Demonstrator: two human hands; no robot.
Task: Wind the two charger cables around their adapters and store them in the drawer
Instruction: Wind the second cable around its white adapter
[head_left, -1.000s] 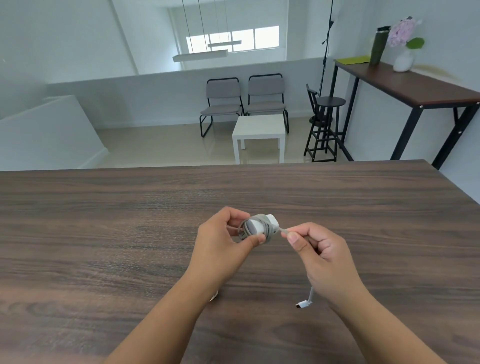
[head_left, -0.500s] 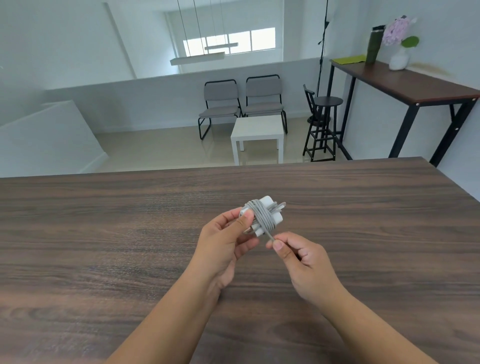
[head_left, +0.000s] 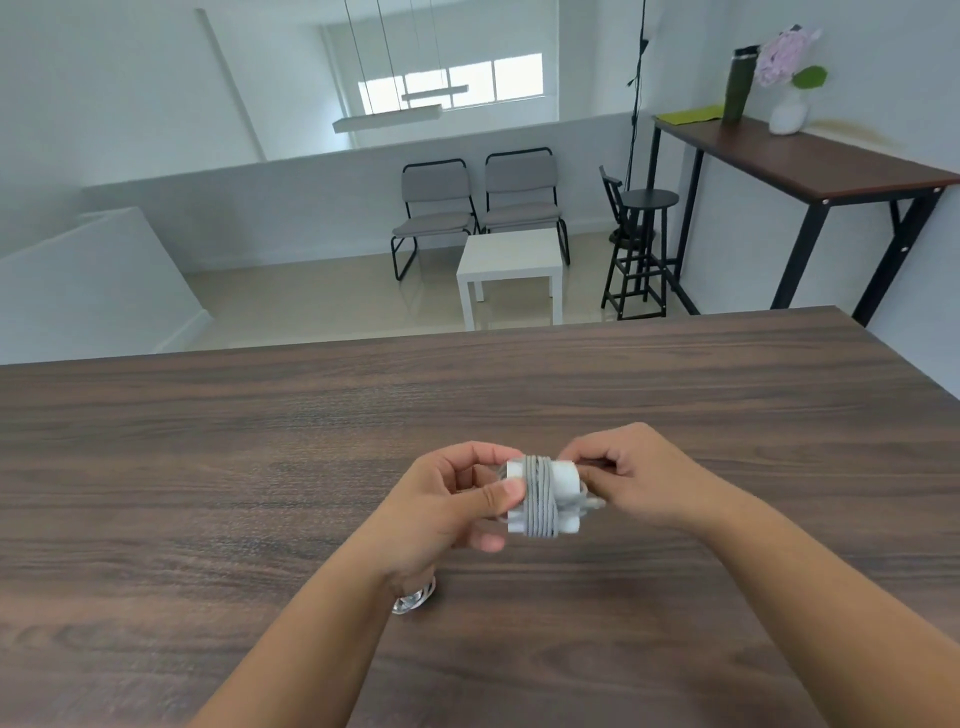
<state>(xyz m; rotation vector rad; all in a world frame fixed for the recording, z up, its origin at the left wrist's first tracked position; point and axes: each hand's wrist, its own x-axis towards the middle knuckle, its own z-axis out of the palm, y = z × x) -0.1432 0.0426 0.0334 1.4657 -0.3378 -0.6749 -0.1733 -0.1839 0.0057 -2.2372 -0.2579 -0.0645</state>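
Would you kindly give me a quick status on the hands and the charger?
Left hand grips white adapter. Right hand pinches cable end. Grey cable wound on. Nothing in the way.

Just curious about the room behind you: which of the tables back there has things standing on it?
The tall dark table along the right wall: it carries a dark bottle and a white vase. The low white table is bare.

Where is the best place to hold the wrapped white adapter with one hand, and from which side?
Probably by the two bare white ends of the adapter, coming from above. The grey cable is coiled round its middle, so the ends are the hard, flat parts. The left hand already pinches one end this way.
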